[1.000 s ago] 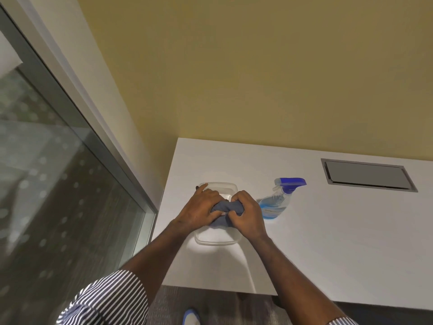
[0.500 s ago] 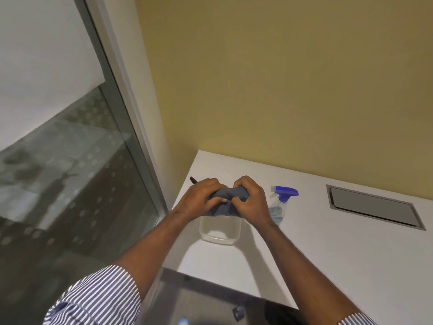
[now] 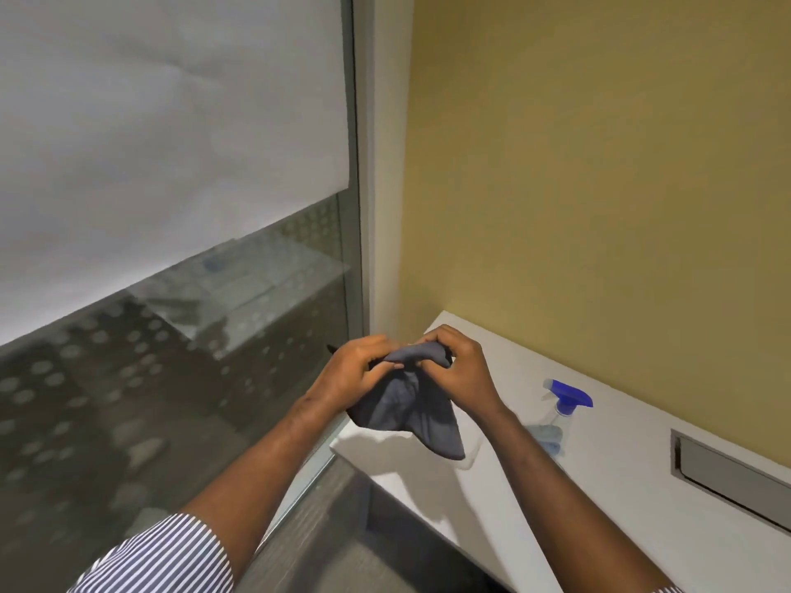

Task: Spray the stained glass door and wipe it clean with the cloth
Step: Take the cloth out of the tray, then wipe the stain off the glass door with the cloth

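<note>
- We see both hands raised in front of the glass door (image 3: 171, 293), which fills the frame from 12 o'clock round to 9 o'clock.
- The left hand (image 3: 355, 374) has its fingers (image 3: 387, 366) curled shut on the upper fold of the grey cloth (image 3: 406, 404).
- The right hand (image 3: 460, 370) sits just beside it at 3 o'clock, fingers likewise closed on the same bunched edge of the cloth.
- The cloth hangs down between the two wrists, its loose corner pointing toward 5 o'clock above the near corner of the white bench (image 3: 642, 528).
- The spray bottle (image 3: 563, 406) with a blue trigger head stands on the bench at 3 o'clock from the hands, apart from them; its lower body is blurred.
- A recessed grey panel (image 3: 736, 472) lies in the bench top at 4 o'clock, well apart from the bottle.
- The upper door pane is frosted white; the lower pane is clear and dotted with pale spots.
- A yellow wall (image 3: 599, 186) rises behind the bench.
- A striped sleeve (image 3: 162, 558) shows at 7 o'clock on the left arm.
</note>
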`<action>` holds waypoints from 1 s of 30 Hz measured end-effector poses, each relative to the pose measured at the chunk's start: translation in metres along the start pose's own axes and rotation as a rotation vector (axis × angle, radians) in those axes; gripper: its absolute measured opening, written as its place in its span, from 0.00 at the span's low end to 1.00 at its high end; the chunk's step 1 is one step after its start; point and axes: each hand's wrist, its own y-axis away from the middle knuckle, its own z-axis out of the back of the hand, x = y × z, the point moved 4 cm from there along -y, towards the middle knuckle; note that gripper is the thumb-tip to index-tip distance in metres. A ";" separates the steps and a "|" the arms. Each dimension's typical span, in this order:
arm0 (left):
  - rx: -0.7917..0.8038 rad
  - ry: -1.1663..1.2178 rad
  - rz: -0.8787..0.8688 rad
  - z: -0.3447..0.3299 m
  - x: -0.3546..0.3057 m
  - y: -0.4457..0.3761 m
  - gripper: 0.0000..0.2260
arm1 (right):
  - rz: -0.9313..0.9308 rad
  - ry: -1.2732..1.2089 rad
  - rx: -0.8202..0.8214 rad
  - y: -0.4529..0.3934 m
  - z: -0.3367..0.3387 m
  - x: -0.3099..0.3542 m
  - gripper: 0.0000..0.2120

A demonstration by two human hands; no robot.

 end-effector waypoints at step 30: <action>-0.673 -0.083 0.711 0.183 -0.125 0.504 0.25 | 0.809 0.134 0.896 0.187 -0.285 0.353 0.15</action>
